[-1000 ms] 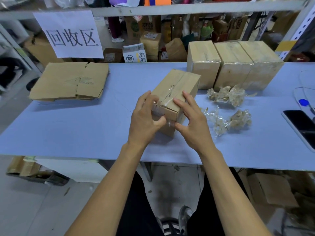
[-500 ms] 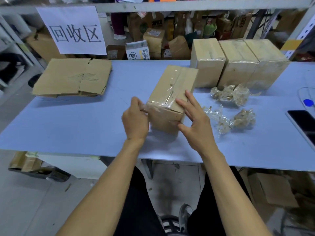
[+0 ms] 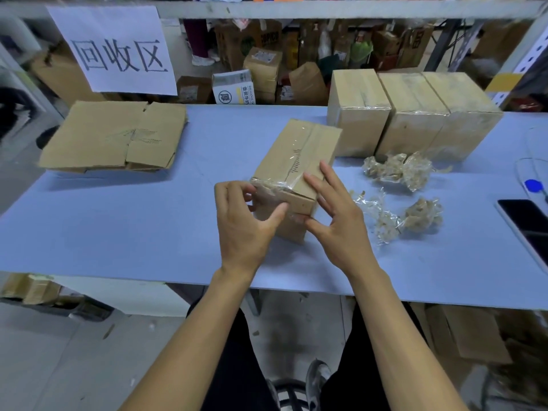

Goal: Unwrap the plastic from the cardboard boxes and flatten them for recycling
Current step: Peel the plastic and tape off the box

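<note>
A cardboard box wrapped in clear plastic lies at the middle of the blue table, one end facing me. My left hand is at the box's near left corner. Its fingers curl into the loosened, bunched film there and its thumb reaches across the near face. My right hand steadies the box's near right corner, straight fingers lying on the top and thumb against the near face.
Three more wrapped boxes stand in a row at the back right. Flattened cardboard lies at the back left under a paper sign. Crumpled plastic wads lie right of the box. A phone sits near the right edge.
My left hand slid off the box top to the near left corner and took hold of the film, which now bunches up along the near edge. My right hand stayed on the box.
</note>
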